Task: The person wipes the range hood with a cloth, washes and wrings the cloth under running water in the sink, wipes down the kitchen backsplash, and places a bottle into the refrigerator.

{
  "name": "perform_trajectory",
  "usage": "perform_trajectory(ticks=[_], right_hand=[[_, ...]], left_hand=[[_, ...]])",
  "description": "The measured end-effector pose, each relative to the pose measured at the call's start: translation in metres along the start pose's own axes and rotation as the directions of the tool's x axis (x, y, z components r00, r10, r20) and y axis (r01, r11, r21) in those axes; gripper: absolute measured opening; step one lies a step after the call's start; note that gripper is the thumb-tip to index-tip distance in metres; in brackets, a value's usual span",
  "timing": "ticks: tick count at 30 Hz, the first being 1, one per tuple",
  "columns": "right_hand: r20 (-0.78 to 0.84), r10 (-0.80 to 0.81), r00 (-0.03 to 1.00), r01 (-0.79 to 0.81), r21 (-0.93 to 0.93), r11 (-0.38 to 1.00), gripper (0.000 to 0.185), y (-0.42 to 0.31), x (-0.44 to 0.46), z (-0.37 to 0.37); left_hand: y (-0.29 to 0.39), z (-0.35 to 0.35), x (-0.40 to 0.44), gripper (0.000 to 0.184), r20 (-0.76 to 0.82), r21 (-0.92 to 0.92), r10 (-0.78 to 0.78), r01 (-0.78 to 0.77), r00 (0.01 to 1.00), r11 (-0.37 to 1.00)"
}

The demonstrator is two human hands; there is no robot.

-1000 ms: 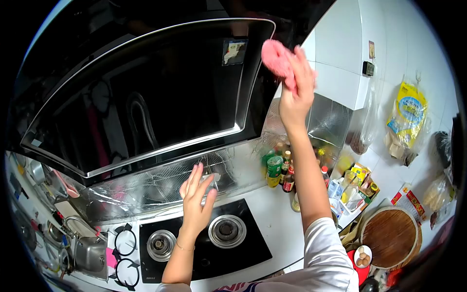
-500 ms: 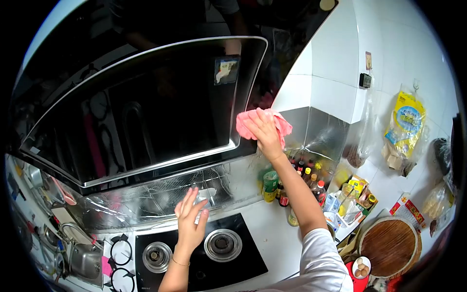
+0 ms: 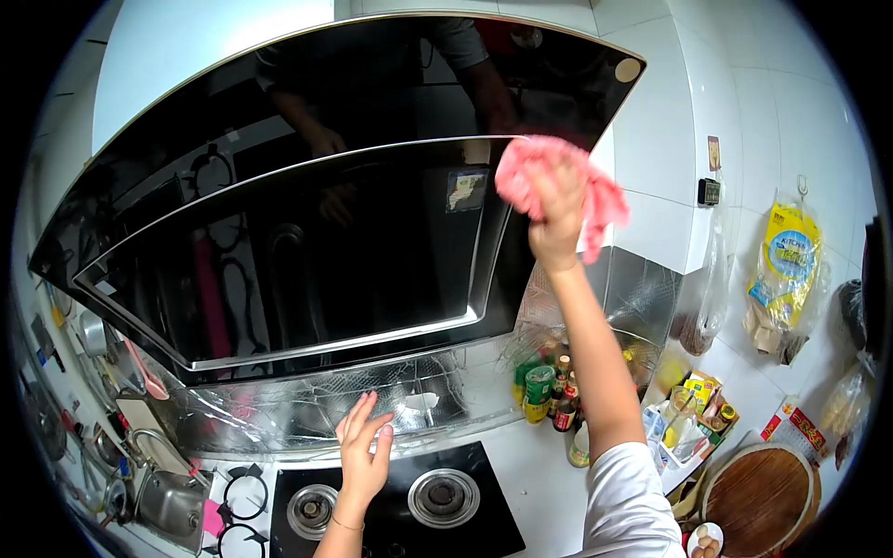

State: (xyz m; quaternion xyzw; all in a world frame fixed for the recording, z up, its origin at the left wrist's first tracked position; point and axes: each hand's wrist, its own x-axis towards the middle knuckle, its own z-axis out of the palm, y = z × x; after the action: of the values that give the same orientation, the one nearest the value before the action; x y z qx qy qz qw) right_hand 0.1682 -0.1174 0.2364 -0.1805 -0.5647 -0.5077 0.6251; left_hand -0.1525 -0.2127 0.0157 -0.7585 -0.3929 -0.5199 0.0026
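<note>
A pink cloth [image 3: 603,206] lies under my right hand [image 3: 556,209], which presses it to the right edge of the glossy black range hood [image 3: 307,251]. Part of the cloth hangs down to the right of the hand, and the fingers are somewhat blurred. My left hand [image 3: 364,448] hovers above the black gas stove [image 3: 395,498], fingers apart and holding nothing. Behind that hand, foil sheeting [image 3: 316,405] covers the wall below the hood.
Bottles [image 3: 539,392] stand right of the stove, beside a container of packets [image 3: 686,428]. A round wooden board [image 3: 761,498] and a bowl of eggs [image 3: 705,541] are at the lower right. Left are a sink [image 3: 172,507] and black pan supports [image 3: 246,493].
My right hand went down along the hood's right side with the cloth, then back up. The view has shifted, showing more of the hood's top. My left hand stays above the stove.
</note>
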Motion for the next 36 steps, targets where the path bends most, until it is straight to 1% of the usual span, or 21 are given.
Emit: perform_trajectory(ticks=[3,5,6,8,9,11,12,13,14,16,17,19,22,23,24,25,27,29,31,34,36], right_hand=[[0.215,0.182,0.959,-0.185,-0.008,0.983,0.059,-0.008,-0.092,0.01],[0.311,0.219,0.925,-0.242,0.035,0.97,0.06,-0.017,-0.138,0.01],[0.311,0.219,0.925,-0.242,0.038,0.97,0.06,-0.018,-0.153,0.007],[0.442,0.239,0.865,-0.292,0.053,0.955,0.06,-0.02,-0.174,0.001],[0.444,0.231,0.866,-0.293,0.074,0.953,0.06,-0.027,-0.17,-0.001],[0.167,0.334,0.928,-0.353,0.095,0.931,0.051,-0.045,-0.125,-0.01],[-0.046,0.408,0.912,-0.395,0.172,0.902,0.044,-0.057,-0.092,-0.008],[-0.244,0.487,0.839,-0.429,0.255,0.867,0.037,-0.065,-0.058,-0.002],[-0.278,0.569,0.774,-0.484,0.32,0.815,0.032,-0.062,-0.033,0.0],[-0.361,0.645,0.674,-0.494,0.429,0.756,0.029,-0.048,0.017,0.008],[-0.41,0.648,0.642,-0.459,0.472,0.753,0.029,-0.046,0.038,0.016],[-0.528,0.565,0.634,-0.396,0.406,0.824,0.03,-0.054,0.066,0.038],[-0.518,0.56,0.647,-0.425,0.365,0.828,0.051,-0.087,0.083,0.069],[-0.559,0.509,0.655,-0.405,0.308,0.861,0.053,-0.099,0.089,0.077],[-0.553,0.548,0.628,-0.389,0.386,0.836,0.052,-0.114,0.095,0.085],[-0.565,0.5,0.656,-0.385,0.319,0.866,0.053,-0.125,0.097,0.094],[-0.52,0.5,0.693,-0.398,0.302,0.866,0.054,-0.16,0.104,0.107],[-0.456,0.429,0.78,-0.344,0.261,0.902,0.056,-0.194,0.112,0.12],[-0.412,0.356,0.839,-0.303,0.189,0.934,0.059,-0.225,0.118,0.139],[-0.356,0.299,0.885,-0.267,0.138,0.954,0.056,-0.279,0.134,0.171],[-0.336,0.231,0.913,-0.197,0.131,0.972,0.057,-0.313,0.144,0.195]], left_hand=[[0.001,0.0,-0.001,0.017,0.006,-0.003,0.003,-0.003,1.0,1.0],[0.005,-0.001,-0.001,0.017,-0.001,-0.037,0.039,-0.039,0.999,0.999],[0.007,-0.002,0.0,0.017,-0.003,-0.035,0.037,-0.037,0.999,0.999],[0.01,-0.007,-0.003,0.016,0.001,-0.033,0.059,-0.059,0.998,0.998],[0.009,-0.013,-0.007,0.016,-0.01,-0.02,0.046,-0.046,0.999,0.999],[0.002,-0.021,-0.008,0.016,-0.013,-0.012,0.065,-0.065,0.998,0.998],[-0.004,-0.025,-0.01,0.017,-0.028,-0.002,0.053,-0.054,0.998,0.999],[-0.006,-0.029,-0.013,0.017,-0.035,0.006,0.039,-0.038,0.999,0.999],[-0.007,-0.034,-0.014,0.018,-0.046,-0.01,0.006,-0.006,0.999,1.0],[-0.01,-0.043,-0.016,0.018,-0.082,-0.018,-0.012,0.01,0.997,1.0],[-0.014,-0.049,-0.017,0.018,-0.096,-0.014,-0.017,0.015,0.995,1.0],[-0.024,-0.063,-0.022,0.018,-0.109,0.009,0.006,-0.005,0.994,1.0],[-0.04,-0.085,-0.028,0.018,-0.146,0.01,-0.061,0.063,0.987,0.998],[-0.046,-0.092,-0.03,0.017,-0.161,0.006,-0.082,0.084,0.983,0.996],[-0.052,-0.099,-0.032,0.018,-0.171,0.02,-0.069,0.073,0.983,0.997],[-0.057,-0.106,-0.034,0.018,-0.176,0.022,-0.068,0.073,0.982,0.997],[-0.068,-0.119,-0.036,0.019,-0.196,0.011,-0.085,0.089,0.977,0.996],[-0.078,-0.13,-0.037,0.02,-0.201,0.001,-0.092,0.094,0.975,0.996],[-0.089,-0.143,-0.038,0.019,-0.194,0.007,-0.099,0.102,0.976,0.995],[-0.108,-0.164,-0.041,0.02,-0.194,0.01,-0.096,0.1,0.976,0.995],[-0.116,-0.181,-0.043,0.02,-0.203,0.008,-0.118,0.122,0.972,0.992]])
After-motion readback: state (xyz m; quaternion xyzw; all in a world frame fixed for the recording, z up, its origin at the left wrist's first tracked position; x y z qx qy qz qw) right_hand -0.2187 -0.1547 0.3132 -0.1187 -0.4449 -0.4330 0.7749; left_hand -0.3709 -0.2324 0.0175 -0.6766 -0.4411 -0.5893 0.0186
